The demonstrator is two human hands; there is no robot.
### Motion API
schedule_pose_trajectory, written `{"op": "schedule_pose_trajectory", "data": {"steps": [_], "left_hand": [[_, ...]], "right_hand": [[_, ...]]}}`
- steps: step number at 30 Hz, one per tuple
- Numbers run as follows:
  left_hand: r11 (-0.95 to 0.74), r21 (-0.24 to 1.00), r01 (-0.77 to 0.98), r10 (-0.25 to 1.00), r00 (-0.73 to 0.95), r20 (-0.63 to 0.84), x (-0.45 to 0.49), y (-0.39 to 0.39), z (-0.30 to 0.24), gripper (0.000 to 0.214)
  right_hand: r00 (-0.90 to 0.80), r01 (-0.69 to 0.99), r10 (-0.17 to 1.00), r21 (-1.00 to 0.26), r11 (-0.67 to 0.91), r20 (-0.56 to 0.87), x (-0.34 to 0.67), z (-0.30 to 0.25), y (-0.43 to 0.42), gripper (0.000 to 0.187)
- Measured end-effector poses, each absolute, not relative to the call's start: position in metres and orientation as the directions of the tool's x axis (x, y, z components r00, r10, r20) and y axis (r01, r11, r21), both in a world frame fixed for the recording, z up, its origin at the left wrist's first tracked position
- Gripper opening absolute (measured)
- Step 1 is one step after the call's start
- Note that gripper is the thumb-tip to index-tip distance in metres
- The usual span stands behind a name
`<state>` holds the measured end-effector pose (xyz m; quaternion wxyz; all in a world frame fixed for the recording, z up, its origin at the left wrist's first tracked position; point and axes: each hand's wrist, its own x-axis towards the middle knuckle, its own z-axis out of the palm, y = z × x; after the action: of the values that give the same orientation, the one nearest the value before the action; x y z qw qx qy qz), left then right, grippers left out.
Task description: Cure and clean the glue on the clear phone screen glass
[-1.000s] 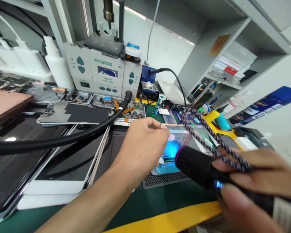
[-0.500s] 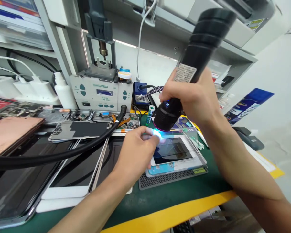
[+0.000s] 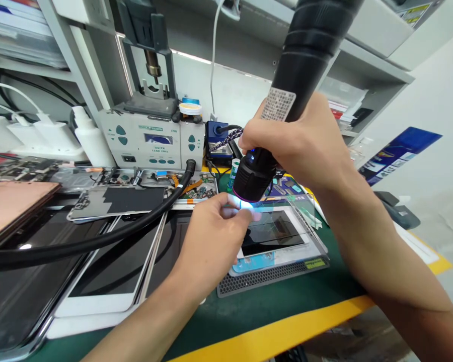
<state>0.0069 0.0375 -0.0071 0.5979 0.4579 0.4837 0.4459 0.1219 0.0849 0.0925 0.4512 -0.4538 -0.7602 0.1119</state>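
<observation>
My right hand (image 3: 302,146) is wrapped round a black torch-shaped lamp (image 3: 283,90), held upright with its glowing blue head pointing down. Its light falls on the top left corner of a white phone screen (image 3: 275,231) lying on a clear plate over a blue mat. My left hand (image 3: 215,236) rests at that same corner, fingers pinched together on the screen's edge right under the light. A braided cord (image 3: 226,141) runs back from the lamp.
A hot-air rework station (image 3: 151,136) stands at the back with its thick black hose (image 3: 98,236) crossing the bench. Several phone screens and frames (image 3: 105,271) lie at left. A white bottle (image 3: 92,138) and a perforated grey mat (image 3: 264,279) are nearby. The bench edge is yellow.
My right hand has swung the lamp from lying low at the right up to vertical over the screen's corner. My left hand has stayed at that corner.
</observation>
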Motion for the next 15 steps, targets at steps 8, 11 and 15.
{"op": "schedule_pose_trajectory", "data": {"steps": [8,11,15], "left_hand": [[0.179,0.982,-0.065,0.979,0.111,-0.171,0.0072,0.0371,-0.0077,0.018],[0.185,0.981,-0.065,0.978,0.109,-0.177,0.0072,0.0369,-0.0075,0.017],[0.183,0.98,-0.074,0.978,0.111,-0.175,0.0069,0.0371,-0.0073,0.014]], "right_hand": [[-0.183,0.58,0.773,-0.568,0.584,0.608,0.1227,0.0895,0.0819,0.024],[-0.185,0.595,0.771,-0.555,0.581,0.609,0.1238,0.0896,0.0825,0.025],[-0.173,0.619,0.766,-0.537,0.574,0.619,0.1237,0.0905,0.0827,0.027]]}}
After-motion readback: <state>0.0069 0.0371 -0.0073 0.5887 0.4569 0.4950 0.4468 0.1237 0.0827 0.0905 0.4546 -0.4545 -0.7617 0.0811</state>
